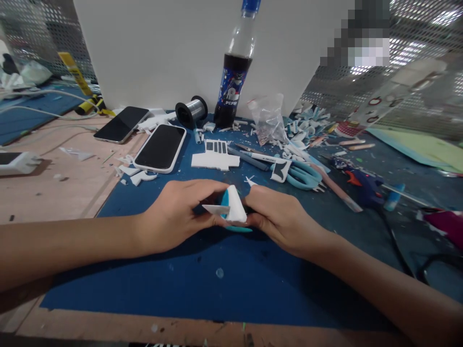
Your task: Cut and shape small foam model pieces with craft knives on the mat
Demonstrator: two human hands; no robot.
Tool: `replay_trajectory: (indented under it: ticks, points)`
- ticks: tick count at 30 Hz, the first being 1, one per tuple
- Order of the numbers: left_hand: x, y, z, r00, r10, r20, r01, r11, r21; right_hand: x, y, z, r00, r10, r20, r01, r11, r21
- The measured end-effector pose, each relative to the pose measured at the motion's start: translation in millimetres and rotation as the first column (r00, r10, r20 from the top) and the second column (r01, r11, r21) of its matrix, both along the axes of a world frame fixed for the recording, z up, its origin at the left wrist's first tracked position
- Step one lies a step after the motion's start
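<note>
Between my two hands is a small white and teal foam piece [237,205], held just above the blue mat. My left hand [181,212] grips its left side, fingers curled behind and thumb below. A thin pale flap juts from the piece toward that thumb. My right hand [282,214] pinches the right side with thumb and fingers. Some fingertips on both hands are hidden behind the piece. Just beyond lie a flat white cutout [216,160] with dark slots and a small white piece [280,170] with a dark mark.
A Pepsi bottle [235,72] stands before a white board [155,48]. A wire spool [191,111], white-framed phone [160,148] and black phone [122,124] lie left. Blue-handled scissors [304,174], a pen [262,157], foam scraps [307,123] and a glue gun [361,185] lie right.
</note>
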State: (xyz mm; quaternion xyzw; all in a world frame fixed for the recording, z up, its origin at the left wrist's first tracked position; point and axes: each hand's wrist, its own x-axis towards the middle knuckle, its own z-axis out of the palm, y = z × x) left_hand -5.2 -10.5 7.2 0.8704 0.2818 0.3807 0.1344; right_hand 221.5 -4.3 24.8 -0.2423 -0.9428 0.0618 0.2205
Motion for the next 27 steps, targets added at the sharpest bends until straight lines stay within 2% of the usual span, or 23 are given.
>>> replay_trajectory:
  ticks: [8, 15, 27]
  points:
    - [2.3, -1.7, 4.7, 1.0, 0.011, 0.019, -0.01, 1.0, -0.01, -0.1, -2.2, -1.0, 1.0, -0.015, -0.001, 0.015, 0.999, 0.046]
    - [-0.2, -2.0, 1.2, 0.993, 0.024, 0.119, -0.022, 1.0, -0.017, -2.5, -6.3, 1.3, 0.998, -0.061, -0.021, 0.061, 0.998, 0.024]
    - [0.2, -1.3, 3.2, 0.993, 0.05, 0.106, -0.047, 0.999, -0.024, -2.3, -5.2, 0.2, 0.997, -0.058, -0.059, 0.061, 0.997, 0.04]
